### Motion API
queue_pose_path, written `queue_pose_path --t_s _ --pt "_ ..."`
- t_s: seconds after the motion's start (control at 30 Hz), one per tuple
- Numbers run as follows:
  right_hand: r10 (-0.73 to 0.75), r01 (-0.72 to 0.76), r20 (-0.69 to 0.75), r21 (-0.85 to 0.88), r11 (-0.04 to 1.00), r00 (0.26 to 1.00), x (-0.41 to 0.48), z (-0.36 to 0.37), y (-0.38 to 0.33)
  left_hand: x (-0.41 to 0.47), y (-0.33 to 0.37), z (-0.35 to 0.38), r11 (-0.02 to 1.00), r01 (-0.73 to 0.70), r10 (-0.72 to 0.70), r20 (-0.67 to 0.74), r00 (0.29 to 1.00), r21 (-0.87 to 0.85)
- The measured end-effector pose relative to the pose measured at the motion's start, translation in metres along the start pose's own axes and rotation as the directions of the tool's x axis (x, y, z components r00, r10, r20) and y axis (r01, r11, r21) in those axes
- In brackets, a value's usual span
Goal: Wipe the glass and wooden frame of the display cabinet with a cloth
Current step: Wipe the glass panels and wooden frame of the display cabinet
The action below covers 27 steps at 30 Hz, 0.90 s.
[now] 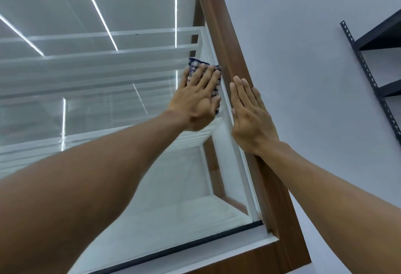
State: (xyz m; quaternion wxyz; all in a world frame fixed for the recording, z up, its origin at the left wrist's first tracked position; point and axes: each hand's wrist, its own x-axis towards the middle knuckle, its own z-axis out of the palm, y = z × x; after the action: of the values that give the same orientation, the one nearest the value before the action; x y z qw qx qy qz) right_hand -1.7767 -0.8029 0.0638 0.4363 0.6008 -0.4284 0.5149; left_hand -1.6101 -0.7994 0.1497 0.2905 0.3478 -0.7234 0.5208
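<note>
Reflective glass [86, 78] is pressed with a blue-checked cloth [195, 63] by the flat left hand [197, 102], the brown wooden frame [219, 24] touched by the flat right hand [249, 117].

Dark metal shelving [378, 41] beside white wall [293, 57]

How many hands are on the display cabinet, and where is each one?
2. The left hand presses a checked cloth on the glass near its right edge; the right hand lies flat on the wooden frame beside it. No other hand shows.
</note>
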Motion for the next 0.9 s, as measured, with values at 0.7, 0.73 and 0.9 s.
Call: queue_pose_path --t_s 0.7,0.73,0.9 --pt "-0.041 0.041 0.002 0.102 0.994 0.999 0.056 0.057 -0.215 -0.135 -0.155 -0.013 0.967 0.237 -0.245 -0.093 0.965 -0.089" --pt "-0.053 0.051 0.012 0.107 0.993 0.999 0.06 0.058 -0.232 -0.145 -0.168 -0.015 0.96 0.262 -0.271 -0.102 0.957 -0.097" --pt "-0.182 0.175 0.045 0.13 0.976 0.982 0.077 0.072 -0.322 -0.21 -0.236 -0.024 0.918 0.376 -0.391 -0.13 0.911 -0.125"
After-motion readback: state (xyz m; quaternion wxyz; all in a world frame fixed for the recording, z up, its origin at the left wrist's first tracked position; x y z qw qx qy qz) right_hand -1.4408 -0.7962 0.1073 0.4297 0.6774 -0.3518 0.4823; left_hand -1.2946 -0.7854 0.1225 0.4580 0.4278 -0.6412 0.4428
